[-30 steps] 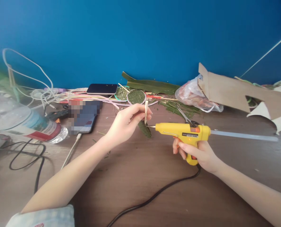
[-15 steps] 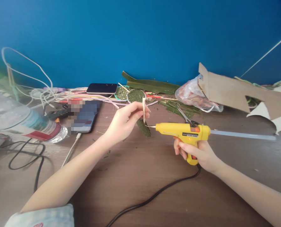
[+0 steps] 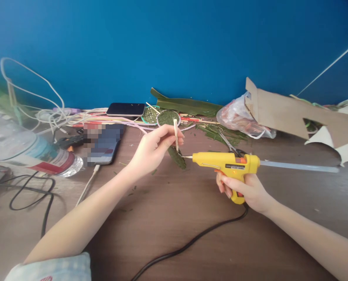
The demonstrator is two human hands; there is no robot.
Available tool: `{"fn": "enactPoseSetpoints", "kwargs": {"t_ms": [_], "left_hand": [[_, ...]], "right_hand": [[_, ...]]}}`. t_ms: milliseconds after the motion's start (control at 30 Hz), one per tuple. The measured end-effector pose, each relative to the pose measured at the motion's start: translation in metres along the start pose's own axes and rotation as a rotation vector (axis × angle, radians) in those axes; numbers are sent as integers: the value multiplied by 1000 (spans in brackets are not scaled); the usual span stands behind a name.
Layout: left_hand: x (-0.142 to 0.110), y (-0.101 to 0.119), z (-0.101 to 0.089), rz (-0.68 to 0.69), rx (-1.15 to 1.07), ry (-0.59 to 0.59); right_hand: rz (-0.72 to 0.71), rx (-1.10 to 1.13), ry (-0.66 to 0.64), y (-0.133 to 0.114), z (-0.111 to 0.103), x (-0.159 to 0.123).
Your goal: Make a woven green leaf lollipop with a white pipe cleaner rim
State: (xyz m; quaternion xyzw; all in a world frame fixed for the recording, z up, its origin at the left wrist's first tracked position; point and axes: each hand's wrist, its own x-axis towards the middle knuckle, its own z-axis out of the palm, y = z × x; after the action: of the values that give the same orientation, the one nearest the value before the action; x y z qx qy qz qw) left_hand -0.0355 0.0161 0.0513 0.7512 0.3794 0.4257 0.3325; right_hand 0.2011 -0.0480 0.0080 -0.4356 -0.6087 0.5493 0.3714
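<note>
My left hand (image 3: 156, 150) is closed in a pinch around a thin pale wooden stick (image 3: 176, 136), which stands nearly upright between thumb and fingers. Just below the stick's lower end is a dark green leaf-like piece (image 3: 177, 158); whether it is fixed to the stick I cannot tell. My right hand (image 3: 244, 189) is wrapped round the handle of a yellow hot glue gun (image 3: 217, 159). The gun points left, its metal nozzle at or very near the green piece and the stick's lower end. A translucent glue stick (image 3: 299, 167) juts from the gun's back.
Scissors (image 3: 231, 144) and green leaf scraps (image 3: 215, 132) lie behind the gun. Long leaves (image 3: 188, 106), a round green-filled hoop (image 3: 168, 119) and phones (image 3: 125, 109) line the wall. A bottle (image 3: 33, 150) lies left; a plastic bag (image 3: 241, 117) and cardboard (image 3: 285, 111) lie right. The gun's black cord (image 3: 191, 244) crosses the front.
The stick in my left hand has shifted slightly left and tilted a little. The glue gun in my right hand has stayed almost still.
</note>
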Motion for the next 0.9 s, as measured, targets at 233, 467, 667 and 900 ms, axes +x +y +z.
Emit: {"fn": "enactPoseSetpoints", "kwargs": {"t_ms": [233, 467, 667, 900], "left_hand": [[1, 0, 0, -34, -62, 50], [3, -4, -1, -16, -120, 80], [3, -6, -2, -33, -129, 87], [6, -9, -3, -44, -138, 106]], "right_hand": [[32, 14, 11, 2, 0, 0], [13, 31, -2, 2, 1, 0], [22, 31, 0, 3, 0, 1], [35, 14, -2, 2, 0, 1]]}}
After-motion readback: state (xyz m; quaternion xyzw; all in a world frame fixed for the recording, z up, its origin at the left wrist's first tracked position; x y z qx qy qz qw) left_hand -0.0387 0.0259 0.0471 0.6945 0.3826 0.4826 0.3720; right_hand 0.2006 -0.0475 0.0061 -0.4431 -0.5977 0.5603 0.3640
